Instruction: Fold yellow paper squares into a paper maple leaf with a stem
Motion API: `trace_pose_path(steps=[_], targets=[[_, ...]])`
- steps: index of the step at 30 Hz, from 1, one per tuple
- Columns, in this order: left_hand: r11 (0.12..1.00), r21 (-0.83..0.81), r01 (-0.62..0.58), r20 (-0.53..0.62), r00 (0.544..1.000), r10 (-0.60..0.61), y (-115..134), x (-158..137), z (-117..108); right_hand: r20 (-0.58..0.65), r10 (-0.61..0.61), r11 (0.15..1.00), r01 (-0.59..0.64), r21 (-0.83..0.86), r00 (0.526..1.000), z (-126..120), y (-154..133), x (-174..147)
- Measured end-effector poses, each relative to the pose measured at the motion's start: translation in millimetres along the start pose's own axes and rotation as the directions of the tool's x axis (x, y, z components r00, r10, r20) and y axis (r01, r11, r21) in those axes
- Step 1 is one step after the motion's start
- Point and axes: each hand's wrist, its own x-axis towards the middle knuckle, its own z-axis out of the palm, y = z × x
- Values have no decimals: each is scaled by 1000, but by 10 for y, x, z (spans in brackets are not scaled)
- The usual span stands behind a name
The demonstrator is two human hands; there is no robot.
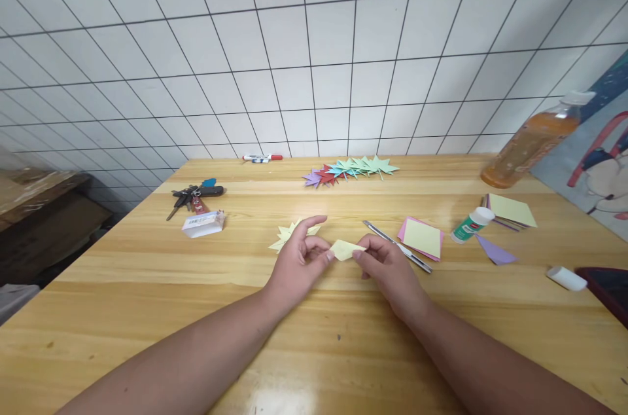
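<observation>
Between my two hands is a small folded piece of pale yellow paper (pixel 345 249), kite-like in outline, held just above the wooden table. My left hand (pixel 300 256) pinches its left corner between thumb and a finger, with the index finger raised and curved. At the opposite corner, my right hand (pixel 385 264) grips the paper between thumb and fingers. Behind my left hand lies a pale yellow folded-paper leaf (pixel 283 235), partly hidden by that hand. A silver utility knife (pixel 415 258) rests just beyond my right hand, beside a stack of yellow and pink paper squares (pixel 422 237).
Several colored paper leaves (pixel 363 167) lie near the tiled wall, right of some markers (pixel 262 158). Keys (pixel 196 194) and a small white box (pixel 203 224) sit at left. At right are a glue stick (pixel 471 225), its cap (pixel 566 278), a purple paper (pixel 495 250) and a bottle (pixel 534 140).
</observation>
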Motion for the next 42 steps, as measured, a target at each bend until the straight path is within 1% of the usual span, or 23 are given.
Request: trace_pose_path(steps=[3,7,12,17,23,25,27,30,32,34,42], targets=[[999,-51,-17,-42,999,14,1,23,-24,62,-1,998,5,-64,998,21,-17,-8],[995,-91,-34,-75,997,28,18,30,-35,86,12,996,-4,-89,996,45,-31,-14],[999,-43,-18,-60,998,15,18,24,-32,115,-21,997,29,-71,993,42,-45,-21],[999,-48,-14,-39,999,12,47,-6,-16,54,4,994,2,-112,999,26,-19,2],[996,-75,40,-25,999,-42,73,1,-24,35,-4,995,8,-102,999,12,31,-2],[993,-85,80,5,997,-80,73,12,-30,7,-16,994,17,-106,1000,14,43,-7],[989,-96,110,66,992,-104,74,19,-29,-28,-31,993,27,-115,999,21,49,-7],[995,-19,98,132,987,-95,70,23,-10,-50,-51,991,44,-125,997,32,47,0],[994,70,88,124,988,-96,58,25,5,-53,-59,990,52,-130,997,36,43,1],[989,122,80,100,991,-92,42,29,15,-51,-60,990,53,-133,997,38,39,0],[991,108,74,58,995,-81,64,30,13,-4,-37,983,35,-178,999,54,0,-8]])
